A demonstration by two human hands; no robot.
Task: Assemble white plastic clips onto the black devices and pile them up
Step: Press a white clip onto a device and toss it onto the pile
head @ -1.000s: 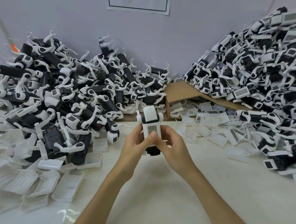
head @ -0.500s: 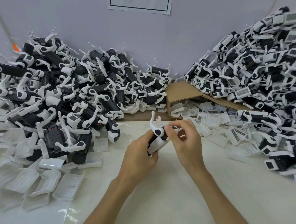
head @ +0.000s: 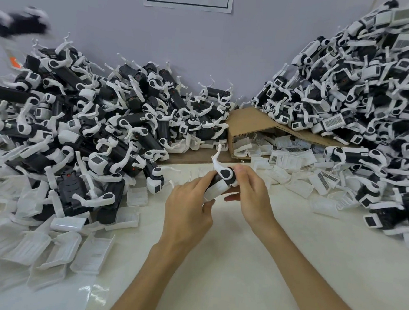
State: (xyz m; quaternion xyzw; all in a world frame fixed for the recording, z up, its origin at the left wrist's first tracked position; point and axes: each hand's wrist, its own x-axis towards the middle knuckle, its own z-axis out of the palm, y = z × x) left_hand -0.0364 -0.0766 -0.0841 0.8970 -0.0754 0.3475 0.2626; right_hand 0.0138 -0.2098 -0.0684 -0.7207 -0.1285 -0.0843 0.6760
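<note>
Both hands hold one black device (head: 221, 179) with white clip parts above the table's middle. My left hand (head: 187, 207) grips its lower white end from below and the left. My right hand (head: 250, 194) pinches its upper end, where a thin white clip arm sticks up. The device lies tilted, its top pointing up and right. A big pile of clipped black devices (head: 84, 127) covers the left side. A taller pile of devices (head: 362, 93) rises at the right. A blurred black-and-white device (head: 19, 23) is in the air at the far upper left.
Loose white plastic trays (head: 53, 253) lie at the near left. A tipped cardboard box (head: 249, 124) with white clips spilling out sits at the back centre. More white clips (head: 294, 170) lie scattered right of the hands. The white table (head: 251, 267) runs to a purple wall.
The device went from upright with its grille facing me to tilted on its side. My right hand shifted to its upper end. A blurred device now flies at the upper left.
</note>
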